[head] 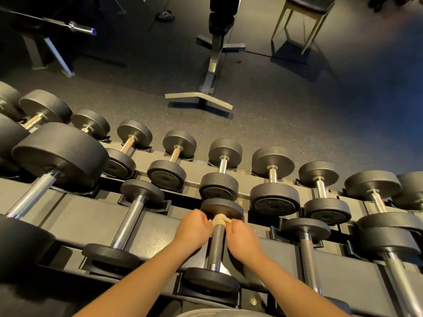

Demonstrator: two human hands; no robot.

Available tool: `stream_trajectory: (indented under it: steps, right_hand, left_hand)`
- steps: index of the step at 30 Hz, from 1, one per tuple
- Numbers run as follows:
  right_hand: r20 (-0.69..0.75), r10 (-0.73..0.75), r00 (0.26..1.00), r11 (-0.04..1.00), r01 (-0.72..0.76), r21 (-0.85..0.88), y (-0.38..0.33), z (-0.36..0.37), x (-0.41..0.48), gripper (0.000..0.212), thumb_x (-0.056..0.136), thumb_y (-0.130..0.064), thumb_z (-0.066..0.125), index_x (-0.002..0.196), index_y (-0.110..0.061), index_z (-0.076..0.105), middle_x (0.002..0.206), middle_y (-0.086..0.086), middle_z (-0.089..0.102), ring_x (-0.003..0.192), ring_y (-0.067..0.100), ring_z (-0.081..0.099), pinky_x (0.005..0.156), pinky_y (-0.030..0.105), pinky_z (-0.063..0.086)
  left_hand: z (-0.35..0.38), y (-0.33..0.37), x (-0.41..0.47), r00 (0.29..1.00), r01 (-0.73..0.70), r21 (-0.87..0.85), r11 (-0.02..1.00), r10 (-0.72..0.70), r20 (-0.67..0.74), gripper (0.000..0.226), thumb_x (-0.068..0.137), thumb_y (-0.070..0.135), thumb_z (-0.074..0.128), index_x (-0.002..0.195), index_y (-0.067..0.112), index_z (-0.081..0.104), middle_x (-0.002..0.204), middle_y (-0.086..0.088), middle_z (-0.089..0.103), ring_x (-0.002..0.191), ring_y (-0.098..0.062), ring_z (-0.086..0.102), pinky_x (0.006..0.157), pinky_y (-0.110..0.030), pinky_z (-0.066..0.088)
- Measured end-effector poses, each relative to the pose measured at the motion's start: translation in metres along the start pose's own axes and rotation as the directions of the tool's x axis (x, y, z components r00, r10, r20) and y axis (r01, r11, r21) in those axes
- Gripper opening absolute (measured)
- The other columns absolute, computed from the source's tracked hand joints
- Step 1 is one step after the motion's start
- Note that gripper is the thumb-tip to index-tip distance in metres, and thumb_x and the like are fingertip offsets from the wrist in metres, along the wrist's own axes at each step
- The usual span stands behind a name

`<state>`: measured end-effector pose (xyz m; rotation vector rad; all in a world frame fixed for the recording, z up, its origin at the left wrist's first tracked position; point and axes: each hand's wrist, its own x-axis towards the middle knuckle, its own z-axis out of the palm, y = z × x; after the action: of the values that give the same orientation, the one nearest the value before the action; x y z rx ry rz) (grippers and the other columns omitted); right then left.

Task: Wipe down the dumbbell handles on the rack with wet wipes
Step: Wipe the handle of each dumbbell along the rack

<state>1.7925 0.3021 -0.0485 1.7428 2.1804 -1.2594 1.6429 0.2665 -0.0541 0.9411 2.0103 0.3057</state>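
A black dumbbell with a knurled steel handle (216,247) lies on the near tier of the rack (75,215), straight below me. A pale wet wipe (220,219) is wrapped over the far end of that handle, just under the far weight head. My left hand (192,229) grips the wipe's left end and my right hand (241,239) grips its right end, one on each side of the handle. Both fists are curled, and the fingertips are hidden.
Several more dumbbells fill both tiers left and right, with a large one (60,154) at the left. A weight bench frame (212,72) stands on the dark rubber floor beyond the rack. A barbell end (82,28) is at top left, a stool (304,21) at top right.
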Motion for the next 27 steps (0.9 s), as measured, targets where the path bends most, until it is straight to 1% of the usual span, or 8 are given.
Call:
stream_trajectory:
  steps: [6,9,13,18,20,23,25,27]
  right_hand:
    - [0.283,0.132,0.950,0.974,-0.072,-0.215,-0.007,-0.021,0.014,0.026,0.105,-0.033,0.045,0.085,-0.021,0.057,0.081,-0.001,0.061,0.082,0.017,0.063,0.075,0.032,0.051]
    - [0.140,0.143,0.980,0.990,-0.141,-0.025,-0.004,-0.027,0.011,0.027,0.102,-0.027,0.050,0.078,-0.019,0.059,0.073,-0.001,0.059,0.069,0.013,0.057,0.063,0.027,0.044]
    - [-0.058,0.147,0.988,0.982,-0.138,0.132,-0.002,-0.021,0.001,0.035,0.101,-0.032,0.056,0.068,-0.020,0.060,0.062,-0.004,0.059,0.057,0.008,0.055,0.053,0.022,0.041]
    - [0.103,0.123,0.987,0.947,-0.148,0.285,-0.008,-0.023,-0.006,0.029,0.099,-0.028,0.059,0.073,-0.016,0.063,0.061,0.002,0.063,0.051,0.010,0.060,0.055,0.028,0.055]
    - [0.006,0.101,0.995,0.973,-0.100,0.208,-0.010,-0.037,-0.003,0.027,0.092,-0.023,0.063,0.066,-0.017,0.060,0.057,0.002,0.060,0.051,0.012,0.058,0.057,0.034,0.056]
    - [-0.201,-0.013,0.979,0.999,0.020,0.034,-0.017,-0.064,0.008,0.009,0.092,-0.028,0.062,0.087,-0.021,0.060,0.066,-0.003,0.062,0.066,0.015,0.063,0.066,0.036,0.054]
    - [-0.093,-0.122,0.988,0.992,0.118,-0.043,-0.023,-0.076,0.016,0.022,0.098,-0.037,0.060,0.119,-0.031,0.057,0.071,-0.007,0.063,0.072,0.010,0.063,0.067,0.032,0.050]
    - [0.062,-0.163,0.985,0.984,0.167,-0.065,-0.026,-0.077,0.024,0.028,0.101,-0.042,0.057,0.125,-0.028,0.062,0.073,-0.006,0.065,0.070,0.007,0.062,0.070,0.033,0.052]
  left_hand:
    - [-0.021,0.004,-0.002,0.992,-0.053,0.180,0.982,0.032,0.122,0.023,0.099,0.025,0.062,0.077,0.020,0.060,0.074,0.001,0.061,0.073,-0.015,0.062,0.070,-0.030,0.052]
    - [-0.014,0.001,0.000,0.998,0.047,-0.140,0.989,-0.051,-0.023,0.021,0.100,0.026,0.063,0.084,0.014,0.065,0.071,-0.005,0.068,0.066,-0.019,0.069,0.069,-0.039,0.062]
    - [0.005,-0.001,-0.013,0.969,0.143,-0.679,0.720,-0.241,-0.051,0.009,0.099,0.014,0.065,0.103,0.006,0.068,0.082,-0.014,0.075,0.073,-0.025,0.076,0.066,-0.034,0.063]
    - [0.016,0.008,-0.024,0.997,0.060,-0.543,0.837,-0.024,0.074,0.025,0.093,0.042,0.071,0.091,0.018,0.079,0.084,-0.006,0.076,0.086,-0.025,0.073,0.085,-0.045,0.060]
    - [0.017,0.011,-0.019,0.996,0.079,-0.550,0.831,-0.048,0.071,0.025,0.094,0.039,0.071,0.093,0.015,0.079,0.085,-0.009,0.077,0.087,-0.027,0.073,0.090,-0.049,0.059]
    - [0.012,0.014,-0.011,0.950,0.305,-0.784,0.541,-0.114,0.290,0.024,0.098,0.022,0.067,0.112,0.003,0.073,0.101,-0.022,0.076,0.093,-0.032,0.074,0.094,-0.049,0.059]
    - [0.006,0.013,-0.009,0.898,0.429,-0.830,0.357,-0.065,0.436,0.027,0.103,0.014,0.057,0.122,-0.004,0.064,0.109,-0.028,0.073,0.100,-0.036,0.073,0.095,-0.048,0.058]
    - [0.000,0.013,-0.007,0.856,0.505,-0.816,0.282,-0.044,0.515,0.033,0.105,0.014,0.047,0.127,-0.008,0.059,0.114,-0.032,0.070,0.106,-0.039,0.072,0.098,-0.049,0.056]
